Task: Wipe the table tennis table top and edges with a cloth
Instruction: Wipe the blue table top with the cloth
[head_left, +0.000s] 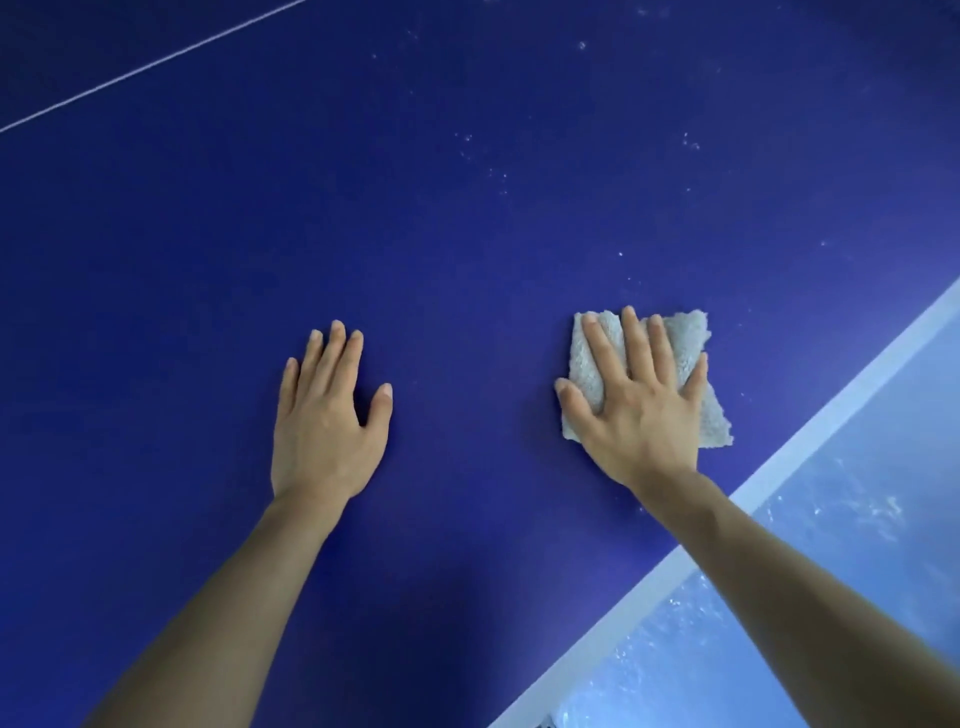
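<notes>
Your left hand (324, 415) lies flat mid-table (467, 208), the only obstacle beside the cloth (680, 332). Toward the far side and the white-striped right edge (831, 400), the surface lies open.

Two bare forearms, no sleeves, watch or rings; left hand (327, 415) and right hand (639, 410) ungloved, with short, unpainted nails.

Pale speckled floor (852, 561) beyond edge

One head-worn view looks steeply down, close over the table top (467, 208), perhaps near its right edge.
</notes>
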